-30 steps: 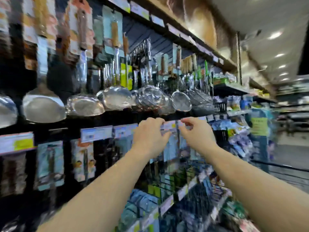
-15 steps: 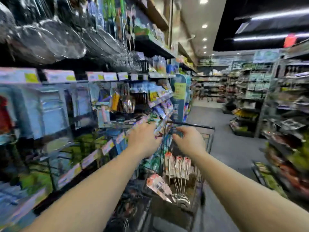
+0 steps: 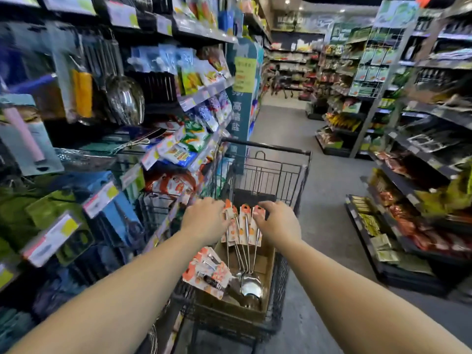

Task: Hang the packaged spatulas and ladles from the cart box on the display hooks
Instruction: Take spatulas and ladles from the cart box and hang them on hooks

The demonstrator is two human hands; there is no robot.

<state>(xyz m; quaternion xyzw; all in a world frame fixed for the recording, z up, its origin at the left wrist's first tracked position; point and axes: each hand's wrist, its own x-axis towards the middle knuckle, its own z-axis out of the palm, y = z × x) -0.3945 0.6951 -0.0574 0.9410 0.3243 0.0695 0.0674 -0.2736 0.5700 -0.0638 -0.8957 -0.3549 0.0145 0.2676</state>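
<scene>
Several packaged ladles (image 3: pixel 242 226) stand upright in a cardboard box (image 3: pixel 229 310) inside the black wire cart (image 3: pixel 265 146). Their orange-and-white header cards point up and their steel bowls (image 3: pixel 251 286) rest low in the box. My left hand (image 3: pixel 204 219) curls onto the leftmost card. My right hand (image 3: pixel 279 223) curls onto the rightmost card, so the bunch sits between both hands. Another carded utensil pack (image 3: pixel 207 273) lies tilted at the box's near left. Hanging utensils on the display hooks (image 3: pixel 125 98) are up on the left shelving.
Shelving (image 3: pixel 163 159) packed with goods and price tags runs close along the left, touching the cart's side. A grey aisle floor (image 3: pixel 329 175) opens ahead and to the right. More stocked shelves (image 3: pixel 408 226) line the right side.
The view swung from the display hooks down to the cart. Both hands dropped from the price rail to the ladle cards in the box.
</scene>
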